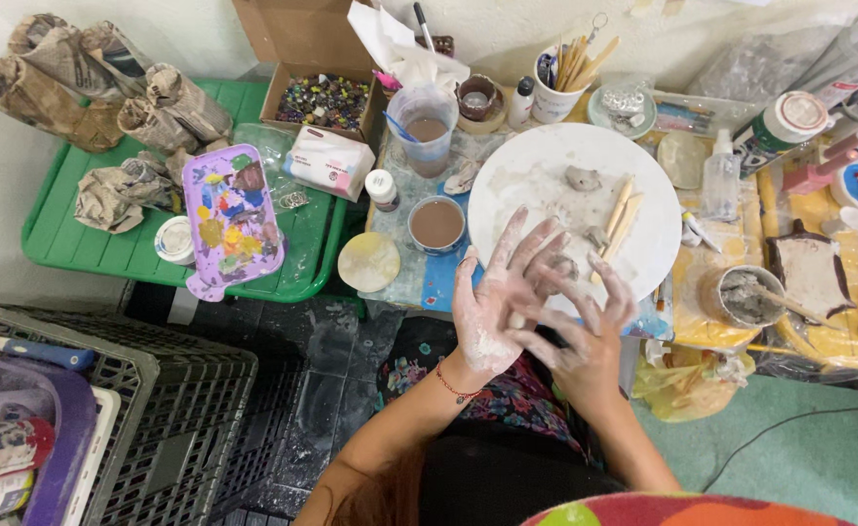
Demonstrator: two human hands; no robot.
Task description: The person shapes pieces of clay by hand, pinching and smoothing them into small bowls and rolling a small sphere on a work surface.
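Your left hand (492,312) and right hand (585,336), both clay-smeared, meet palm to palm over the near edge of the white round board (536,170), fingers spread and loosely open around a small lump of grey clay (557,268) pressed between them. The step appears to be rolling or shaping that lump; continuing calls for even pressure. Wooden modelling sticks (622,214) lie on the board. Beyond, a cluttered worktable (419,273), a bowl of brown slip (437,224), a purple paint palette (232,219) on a green tray (78,253).
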